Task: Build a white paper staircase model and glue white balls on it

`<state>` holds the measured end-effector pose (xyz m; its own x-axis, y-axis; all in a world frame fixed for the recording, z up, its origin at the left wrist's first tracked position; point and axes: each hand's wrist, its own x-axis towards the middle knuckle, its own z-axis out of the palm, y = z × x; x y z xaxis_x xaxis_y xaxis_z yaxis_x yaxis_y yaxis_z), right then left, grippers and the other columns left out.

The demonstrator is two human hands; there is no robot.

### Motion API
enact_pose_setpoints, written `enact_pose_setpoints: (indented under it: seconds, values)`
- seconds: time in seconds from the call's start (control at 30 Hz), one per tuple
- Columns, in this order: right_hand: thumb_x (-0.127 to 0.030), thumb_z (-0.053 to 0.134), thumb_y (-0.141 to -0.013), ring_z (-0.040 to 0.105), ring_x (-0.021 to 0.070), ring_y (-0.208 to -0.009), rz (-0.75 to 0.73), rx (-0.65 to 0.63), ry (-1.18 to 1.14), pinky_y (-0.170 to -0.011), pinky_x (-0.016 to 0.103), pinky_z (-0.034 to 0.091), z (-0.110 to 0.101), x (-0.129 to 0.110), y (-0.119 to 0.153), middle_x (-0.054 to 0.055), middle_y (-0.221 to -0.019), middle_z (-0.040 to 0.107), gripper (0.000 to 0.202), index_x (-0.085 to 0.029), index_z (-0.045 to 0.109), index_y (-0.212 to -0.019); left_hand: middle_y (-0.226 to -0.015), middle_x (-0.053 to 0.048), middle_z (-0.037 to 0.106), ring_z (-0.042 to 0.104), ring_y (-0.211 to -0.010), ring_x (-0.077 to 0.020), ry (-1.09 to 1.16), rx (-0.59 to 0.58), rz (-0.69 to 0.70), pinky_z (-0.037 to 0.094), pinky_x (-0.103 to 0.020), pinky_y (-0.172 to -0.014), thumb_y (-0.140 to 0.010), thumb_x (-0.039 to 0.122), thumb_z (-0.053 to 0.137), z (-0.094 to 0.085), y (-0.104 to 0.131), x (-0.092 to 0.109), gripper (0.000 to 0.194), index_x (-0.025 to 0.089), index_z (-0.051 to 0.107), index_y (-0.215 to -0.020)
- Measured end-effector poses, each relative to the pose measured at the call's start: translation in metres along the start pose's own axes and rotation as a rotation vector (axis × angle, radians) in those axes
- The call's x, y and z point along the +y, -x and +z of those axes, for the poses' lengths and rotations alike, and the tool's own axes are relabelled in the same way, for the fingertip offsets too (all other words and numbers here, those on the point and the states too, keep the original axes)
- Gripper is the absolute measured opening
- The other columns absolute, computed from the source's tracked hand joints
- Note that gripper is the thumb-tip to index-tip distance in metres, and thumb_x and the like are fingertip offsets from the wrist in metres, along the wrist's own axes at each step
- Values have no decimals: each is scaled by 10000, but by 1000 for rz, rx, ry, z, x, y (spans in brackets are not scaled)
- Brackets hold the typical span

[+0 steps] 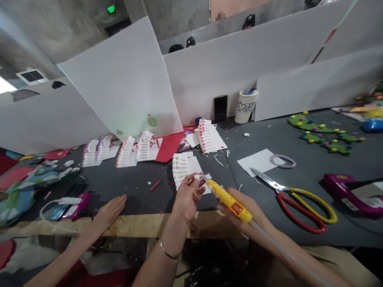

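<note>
My right hand (236, 203) is wrapped round a yellow hot glue gun (229, 199), a long clear glue stick (266, 235) coming out of its back. The nozzle points left and meets the fingertips of my left hand (188, 195). Between those fingertips I pinch a small white piece (198, 177), too small to make out exactly. Just behind my left hand lies a white card (195, 163) with a fanned row of white strips (180, 169) on it. A silver bracelet circles my left wrist.
Large scissors (279, 186) and a white sheet (257, 161) with a mauve ring (283, 161) lie right. Pink-tipped strip cards (125, 151) stand further back, near a paper cup (245, 107) and a phone (220, 109). A co-worker's hand (110, 209) rests on the table's left.
</note>
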<state>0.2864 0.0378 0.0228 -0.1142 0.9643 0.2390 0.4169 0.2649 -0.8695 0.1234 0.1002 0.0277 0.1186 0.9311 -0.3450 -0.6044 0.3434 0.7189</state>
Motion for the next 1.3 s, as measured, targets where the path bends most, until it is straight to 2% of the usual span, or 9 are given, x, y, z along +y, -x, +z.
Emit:
enact_pose_setpoints:
  seconds: [0.33,0.6,0.8,1.07,1.3]
  values:
    - [-331,541,-840,517,134,-529,-116,25,127,-493,250,412,2,-3,-4,-23,-612,524,215,-238,442,-672,-1005,-31,734,701,-848,-140,1,-15,10,496,-190,-635,-590,228,883,3,7,5,389,190,627,-880]
    - [-305,535,-842,510,130,-516,-229,92,145,-478,245,406,5,0,-3,-24,-621,517,185,-238,447,-693,-1010,-50,740,698,-849,-144,-42,-9,47,482,-206,-676,-594,264,880,3,5,1,393,183,630,-887]
    - [-267,564,-829,492,127,-491,-266,111,155,-456,236,390,5,1,-6,-30,-602,498,218,-240,432,-657,-973,-42,749,707,-836,-146,-40,-20,38,476,-180,-625,-558,257,896,6,7,2,412,182,632,-866]
    - [-322,547,-862,451,114,-484,-276,118,217,-466,230,359,10,13,-5,-39,-583,492,255,-244,427,-650,-950,-28,752,705,-820,-136,-51,-8,39,484,-172,-604,-541,266,902,4,9,2,421,185,632,-853]
    - [-461,552,-883,444,114,-450,-227,98,207,-440,235,348,7,12,-7,-36,-539,482,378,-234,459,-596,-981,-49,751,704,-847,-153,-64,-1,57,477,-183,-613,-554,262,898,5,11,4,419,178,631,-865]
